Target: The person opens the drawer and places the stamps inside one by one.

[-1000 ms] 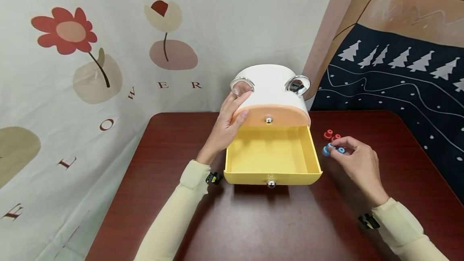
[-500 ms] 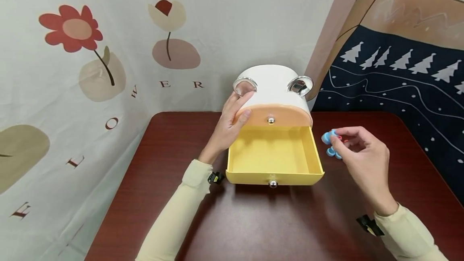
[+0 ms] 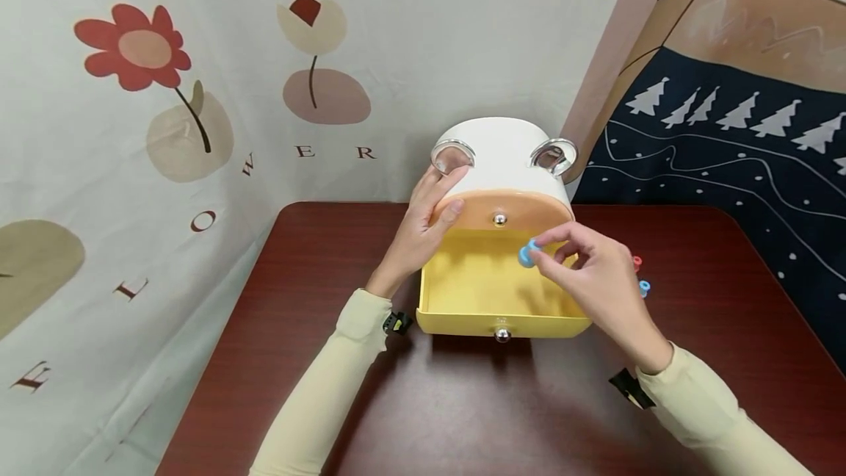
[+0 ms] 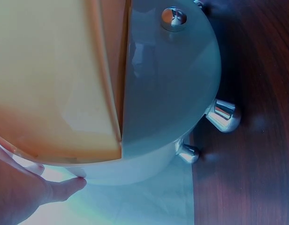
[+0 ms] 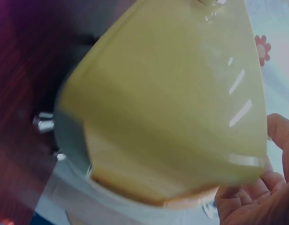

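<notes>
In the head view a small white drawer cabinet stands at the back of the table, its lower yellow drawer pulled out and its upper orange drawer closed. My left hand rests against the cabinet's left side, thumb on the orange front and fingers along the white shell. Over the yellow drawer, my right hand pinches a small light-blue knobbed piece between thumb and index finger. From the right wrist, the drawer's yellow front fills the view and hides the piece.
Right of the cabinet, a red piece and a blue piece lie on the dark red table, partly behind my right hand. Two silver ring ears stick up from the cabinet. A printed cloth hangs behind.
My right hand has lifted the blue piece from the small pile on the right and carried it left over the open drawer. The left hand stays on the cabinet.
</notes>
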A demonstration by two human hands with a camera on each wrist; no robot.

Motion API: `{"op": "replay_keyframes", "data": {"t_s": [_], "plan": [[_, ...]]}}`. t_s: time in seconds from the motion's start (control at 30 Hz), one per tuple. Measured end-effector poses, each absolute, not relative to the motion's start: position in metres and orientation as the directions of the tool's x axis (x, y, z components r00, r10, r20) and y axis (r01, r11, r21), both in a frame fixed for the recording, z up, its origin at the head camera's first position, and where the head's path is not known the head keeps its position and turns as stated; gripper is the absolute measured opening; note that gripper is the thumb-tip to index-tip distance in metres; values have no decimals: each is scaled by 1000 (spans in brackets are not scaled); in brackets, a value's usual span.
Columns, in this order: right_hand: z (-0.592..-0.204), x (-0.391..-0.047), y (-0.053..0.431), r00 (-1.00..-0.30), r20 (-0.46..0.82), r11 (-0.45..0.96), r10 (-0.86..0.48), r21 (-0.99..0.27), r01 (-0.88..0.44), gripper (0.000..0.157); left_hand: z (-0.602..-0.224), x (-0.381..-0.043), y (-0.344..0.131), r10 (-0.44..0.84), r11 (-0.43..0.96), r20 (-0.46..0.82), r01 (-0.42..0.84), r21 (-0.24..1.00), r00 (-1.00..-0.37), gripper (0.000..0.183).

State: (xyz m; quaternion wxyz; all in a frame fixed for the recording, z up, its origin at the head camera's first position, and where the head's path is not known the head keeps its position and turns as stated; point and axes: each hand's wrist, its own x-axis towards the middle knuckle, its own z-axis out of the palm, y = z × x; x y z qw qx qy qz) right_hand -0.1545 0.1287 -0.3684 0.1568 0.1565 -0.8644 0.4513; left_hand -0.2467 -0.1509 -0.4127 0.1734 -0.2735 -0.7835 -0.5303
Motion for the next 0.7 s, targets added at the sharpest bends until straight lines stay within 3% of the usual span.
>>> {"op": "replay_keyframes", "data": {"t_s": [0.17,0.7], "plan": [[-369,-161,109,-921,327,539,-214,-746,-390,11,-414,-247,-152,246,293,561,613,734,-790,50],[-377,-176,56,-894,220,612,-390,-664,-430,11,-415,-246,-154,252,305,555,610,732,-793,51]]}}
